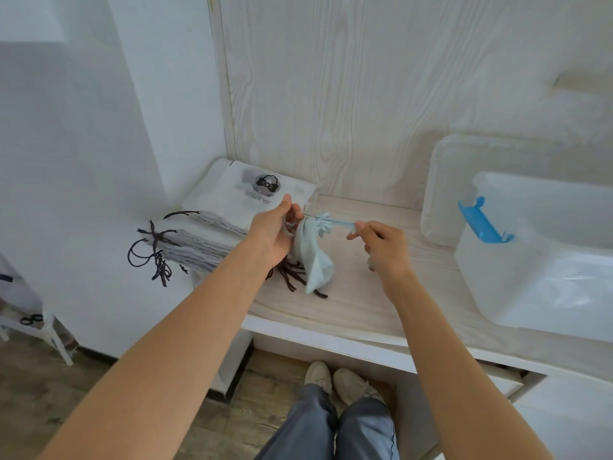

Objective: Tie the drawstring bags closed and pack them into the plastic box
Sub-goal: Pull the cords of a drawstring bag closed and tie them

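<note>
— Left hand (270, 232), what has it got?
— Its fingers are curled round the gathered neck of a pale blue drawstring bag (313, 257), thumb up, just above the worktop (361, 293). The bag hangs down from that grip, and its lower end lies on the worktop near the front edge.

— And the right hand (381, 247)?
— It pinches the bag's light blue drawstring (338, 222) between thumb and forefinger, the other fingers curled under. The string runs taut from the bag's puckered mouth to that pinch.

— Where are the other bags?
— A stack of pale grey bags (212, 234) sits at the worktop's left end, touching the back wall, with a printed dark logo on the top one. Their dark cords (156, 250) spill over the left edge, and more lie under the blue bag.

— The plastic box?
— A clear plastic box (537, 260) stands at the right end of the worktop, a blue latch (482, 224) on its near-left side. Whether anything is inside, I cannot tell. Its clear lid (441, 194) leans against the back wall just behind it.
</note>
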`<state>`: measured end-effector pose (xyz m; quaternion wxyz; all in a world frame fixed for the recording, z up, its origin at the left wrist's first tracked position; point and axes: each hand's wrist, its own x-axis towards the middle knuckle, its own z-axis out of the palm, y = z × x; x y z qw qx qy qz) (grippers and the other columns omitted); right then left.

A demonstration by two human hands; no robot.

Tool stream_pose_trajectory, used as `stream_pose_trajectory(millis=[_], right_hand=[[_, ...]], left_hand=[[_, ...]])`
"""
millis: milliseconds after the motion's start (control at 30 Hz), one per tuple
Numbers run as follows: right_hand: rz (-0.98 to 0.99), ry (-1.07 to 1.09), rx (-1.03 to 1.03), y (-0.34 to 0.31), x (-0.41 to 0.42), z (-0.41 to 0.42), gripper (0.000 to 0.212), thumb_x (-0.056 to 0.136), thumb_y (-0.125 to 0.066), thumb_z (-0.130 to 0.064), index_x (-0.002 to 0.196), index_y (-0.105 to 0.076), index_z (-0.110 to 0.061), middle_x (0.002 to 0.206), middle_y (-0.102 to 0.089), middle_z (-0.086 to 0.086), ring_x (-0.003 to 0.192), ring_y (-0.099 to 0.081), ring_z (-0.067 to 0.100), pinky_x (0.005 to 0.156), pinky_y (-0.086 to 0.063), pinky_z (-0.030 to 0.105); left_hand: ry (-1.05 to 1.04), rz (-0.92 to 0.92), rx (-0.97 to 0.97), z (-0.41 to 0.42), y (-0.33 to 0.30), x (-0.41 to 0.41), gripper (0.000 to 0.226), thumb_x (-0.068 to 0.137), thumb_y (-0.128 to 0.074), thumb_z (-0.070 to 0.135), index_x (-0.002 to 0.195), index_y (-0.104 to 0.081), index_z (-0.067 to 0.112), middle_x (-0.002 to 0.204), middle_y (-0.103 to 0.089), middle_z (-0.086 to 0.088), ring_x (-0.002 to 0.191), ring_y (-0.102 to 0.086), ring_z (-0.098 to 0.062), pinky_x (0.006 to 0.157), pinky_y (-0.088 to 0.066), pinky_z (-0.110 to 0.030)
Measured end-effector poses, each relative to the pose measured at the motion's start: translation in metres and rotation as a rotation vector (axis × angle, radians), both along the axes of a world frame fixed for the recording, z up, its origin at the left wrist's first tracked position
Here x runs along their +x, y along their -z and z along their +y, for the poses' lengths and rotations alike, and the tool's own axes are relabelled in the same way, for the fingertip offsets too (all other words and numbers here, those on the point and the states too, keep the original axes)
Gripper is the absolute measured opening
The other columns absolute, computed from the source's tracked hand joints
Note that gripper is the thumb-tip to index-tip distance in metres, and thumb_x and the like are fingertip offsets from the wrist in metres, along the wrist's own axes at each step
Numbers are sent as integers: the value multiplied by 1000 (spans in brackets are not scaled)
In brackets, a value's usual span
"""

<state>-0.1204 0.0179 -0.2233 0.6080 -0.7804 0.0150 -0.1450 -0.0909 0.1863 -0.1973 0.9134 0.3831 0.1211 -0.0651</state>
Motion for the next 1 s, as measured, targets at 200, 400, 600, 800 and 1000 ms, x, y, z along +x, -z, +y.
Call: stream_pose_trajectory(millis=[200,400,600,800,1000], right_hand=[[128,-165,559,-18,-1,-2,22,94,-50,-17,78,-64,-11,79,-65,-2,73,-49,10,54,-33,22],[61,-446,644,-37,-3,3,26,98,-42,-16,94,-66,-7,103,-67,10,65,-57,6,49,-37,16],[35,-241,185,-44,0,15,19,89,-61,-24,73,-68,-16,58,-61,-6,45,-44,6,50,-36,18],[25,-212,27,-44,7,12,29,95,-49,-11,78,-64,7,60,-49,3,50,-45,3,56,-38,18],[19,-184,70,-42,9,4,7,81,-67,-1,80,-63,-7,61,-67,2,49,-55,7,51,-45,17]], left_hand=[[69,-192,451,-3,2,-8,21,93,-56,18,77,-62,6,67,-61,-1,63,-57,-10,70,-51,-24],[86,-390,815,-8,-1,-17,9,90,-60,12,91,-69,11,85,-70,-3,80,-65,-13,78,-53,-26],[163,-339,611,-7,-13,-18,6,88,-63,16,91,-68,15,80,-69,1,65,-58,-8,68,-51,-23],[152,-507,964,-6,-19,-17,5,90,-59,15,89,-63,17,83,-61,3,68,-55,-2,65,-43,-15],[269,-928,1699,1,-39,-16,9,95,-50,17,93,-58,18,68,-59,4,51,-45,-7,53,-38,-24]])
